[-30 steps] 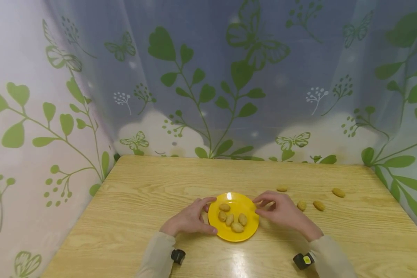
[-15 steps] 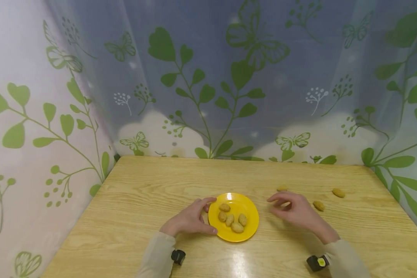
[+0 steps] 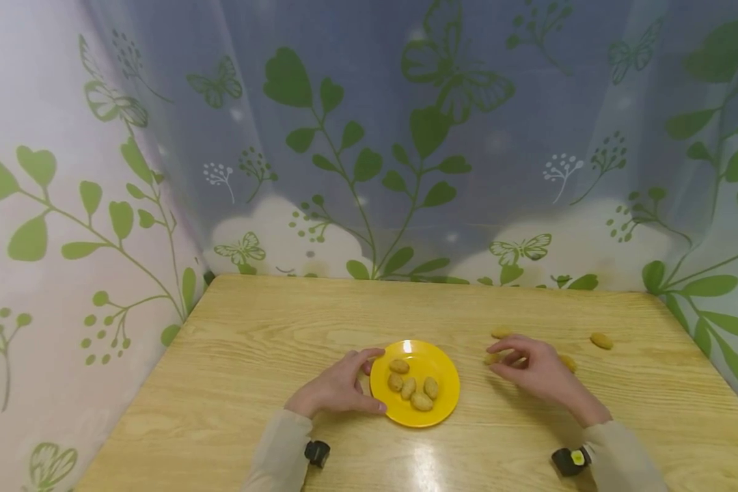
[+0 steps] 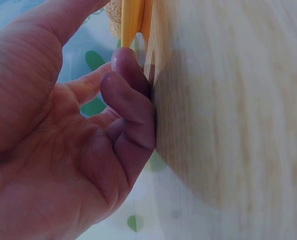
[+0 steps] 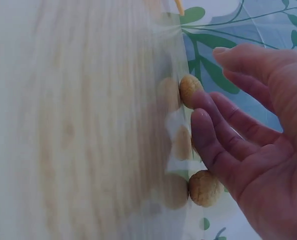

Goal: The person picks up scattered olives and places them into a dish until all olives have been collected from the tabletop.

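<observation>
A round yellow plate [image 3: 415, 417] lies on the table with several oval tan nuts, walnut-like in the shell [image 3: 421, 401], on it. Around its left edge my left hand [image 3: 332, 388] curves, thumb and fingertips at the rim; in the left wrist view the curled fingers [image 4: 131, 102] meet the plate's underside edge. To the right of the plate is my right hand [image 3: 544, 372], its fingers bent low above the table. Another nut [image 3: 494, 357] shows between its fingertips and thumb. In the right wrist view a nut [image 5: 191, 91] touches a fingertip, while the thumb stands apart.
Loose nuts lie about the right hand: one behind it [image 3: 501, 333], one partly hidden beside it [image 3: 568, 363] and one farther right [image 3: 601, 340]. The wooden table [image 3: 270, 314] ends at a leaf-patterned curtain [image 3: 369, 171]. Both wrists carry small black cameras [image 3: 317, 453].
My right hand has moved right, from the plate's right edge to the loose nuts. A nut that was out of sight now shows between its fingertips. The left hand and plate have stayed put.
</observation>
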